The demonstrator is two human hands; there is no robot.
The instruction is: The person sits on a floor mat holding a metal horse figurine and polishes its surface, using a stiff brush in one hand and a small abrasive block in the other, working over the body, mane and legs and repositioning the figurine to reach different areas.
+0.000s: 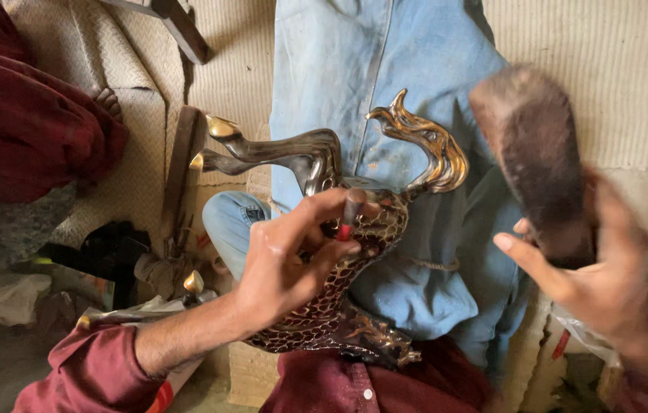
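At frame centre the left hand (289, 264) pinches a red-tipped punch (350, 215) upright on the lap-braced brass horse (339, 252), while the right hand (599, 283) grips a raised wooden mallet (530, 153).

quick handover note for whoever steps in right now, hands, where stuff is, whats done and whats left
Left hand: pinches a small punch tool with a red tip upright against the flank of the metal horse figure.
Right hand: grips a dark block-shaped mallet, raised and blurred, apart from the punch.
Horse figure: lies across the blue-jeaned lap, brass-coloured legs to the left, golden tail up.
Done: a scale-like pattern covers much of the body.
Left: cannot tell how much pattern remains; the far side is hidden.
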